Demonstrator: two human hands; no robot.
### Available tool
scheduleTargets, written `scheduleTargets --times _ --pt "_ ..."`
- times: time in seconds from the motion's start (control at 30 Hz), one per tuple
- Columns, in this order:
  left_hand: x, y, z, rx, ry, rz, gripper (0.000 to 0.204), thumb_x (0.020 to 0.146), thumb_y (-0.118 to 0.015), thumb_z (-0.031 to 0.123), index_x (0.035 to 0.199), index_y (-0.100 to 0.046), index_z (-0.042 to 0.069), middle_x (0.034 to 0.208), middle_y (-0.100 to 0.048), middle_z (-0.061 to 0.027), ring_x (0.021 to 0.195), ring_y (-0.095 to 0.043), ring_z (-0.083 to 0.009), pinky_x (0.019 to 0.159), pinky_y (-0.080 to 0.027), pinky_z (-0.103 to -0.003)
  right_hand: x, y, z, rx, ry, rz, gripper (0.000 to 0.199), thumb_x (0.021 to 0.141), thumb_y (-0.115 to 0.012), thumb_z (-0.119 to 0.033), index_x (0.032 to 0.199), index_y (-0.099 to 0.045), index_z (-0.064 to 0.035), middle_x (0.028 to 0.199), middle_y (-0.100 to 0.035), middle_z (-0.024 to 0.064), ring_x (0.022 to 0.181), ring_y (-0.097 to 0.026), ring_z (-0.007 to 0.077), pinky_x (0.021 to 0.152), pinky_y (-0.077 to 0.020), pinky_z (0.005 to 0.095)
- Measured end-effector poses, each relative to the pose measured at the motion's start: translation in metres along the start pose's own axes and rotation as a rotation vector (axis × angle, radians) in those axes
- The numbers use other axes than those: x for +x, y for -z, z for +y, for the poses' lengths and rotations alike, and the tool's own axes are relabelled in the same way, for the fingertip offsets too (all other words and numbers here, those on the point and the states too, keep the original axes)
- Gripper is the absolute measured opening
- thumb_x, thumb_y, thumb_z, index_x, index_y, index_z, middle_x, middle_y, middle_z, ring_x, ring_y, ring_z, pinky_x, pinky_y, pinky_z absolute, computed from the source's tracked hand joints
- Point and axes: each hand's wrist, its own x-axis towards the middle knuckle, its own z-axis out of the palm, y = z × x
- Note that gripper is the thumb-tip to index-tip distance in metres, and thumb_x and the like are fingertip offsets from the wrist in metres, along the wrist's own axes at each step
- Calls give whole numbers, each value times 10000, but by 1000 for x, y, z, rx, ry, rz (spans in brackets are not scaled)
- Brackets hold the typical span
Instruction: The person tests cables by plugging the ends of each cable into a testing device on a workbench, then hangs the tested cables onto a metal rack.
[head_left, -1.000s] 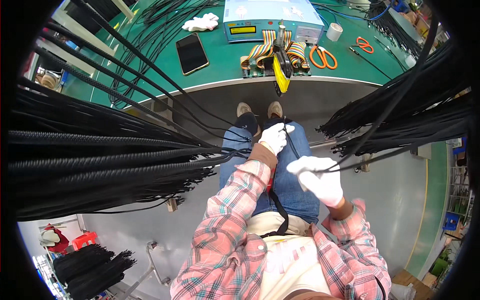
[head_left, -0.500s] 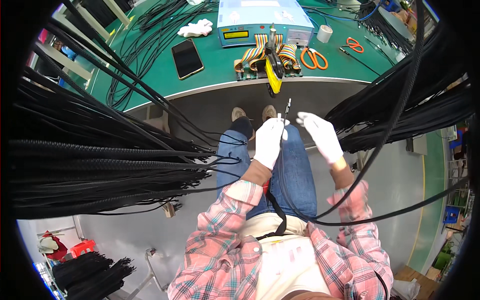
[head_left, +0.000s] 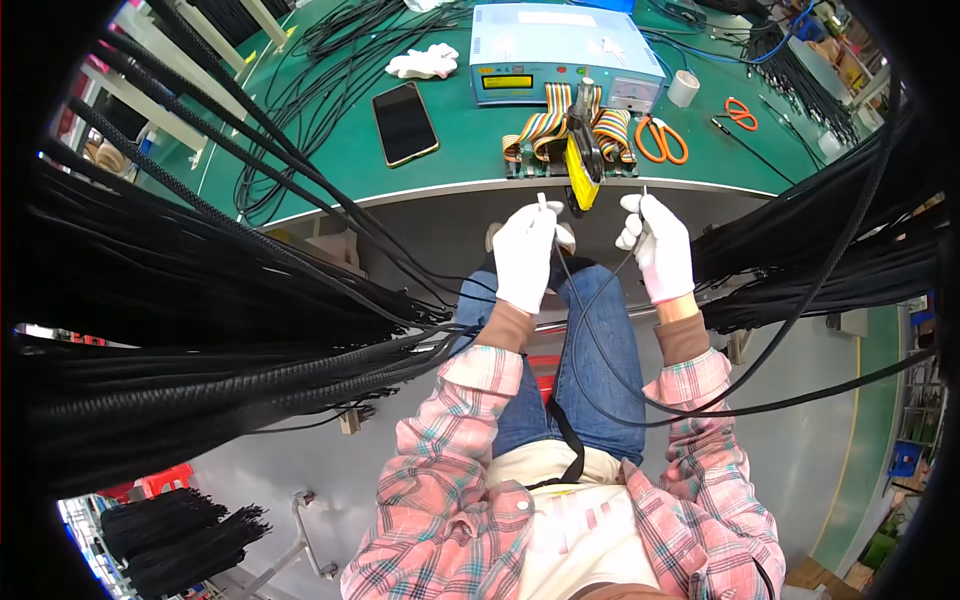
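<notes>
My left hand (head_left: 527,255), in a white glove, is closed on one end of a thin black cable (head_left: 578,345), its pale tip standing up past the fingers. To its right, my gloved right hand (head_left: 662,245) pinches another cable end, with a thin tip showing above the fingers. From both hands the cable hangs in loops over my lap and runs off to the right. Just beyond them, at the table's front edge, stands a black and yellow lever-like fixture (head_left: 583,165), joined by rainbow ribbon cables (head_left: 535,130) to a light blue test box (head_left: 545,40).
Thick bundles of black cables hang at the left (head_left: 180,280) and right (head_left: 820,235). On the green table (head_left: 340,130) lie a phone (head_left: 405,123), a white glove (head_left: 423,62), orange-handled scissors (head_left: 660,142), a white tape roll (head_left: 684,88) and loose cables.
My right hand, earlier raised with nothing visible in it, now grips a cable end. Both hands have moved forward, nearer the table edge, and stand farther apart. The view has shifted slightly.
</notes>
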Motion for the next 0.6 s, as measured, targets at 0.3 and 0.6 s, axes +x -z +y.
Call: scheduleTargets --times 0.3,0.6 --pt "23 8 8 -56 -8 37 182 905 -576 44 1023 -677 -51 878 -701 -106 563 -582 -136 548 -436 -212 7 -9 2 -105 50 1 277 968 -491 -147 1059 -659 52 701 -543 40 623 -481 118 605 -422 243" --pt "33 15 12 -306 178 2 185 898 -557 40 990 -691 -48 815 -685 -96 577 -567 -123 547 -434 -216 9 -15 4 -236 50 68 257 953 -511 -142 1021 -678 41 650 -502 15 578 -446 109 568 -400 240"
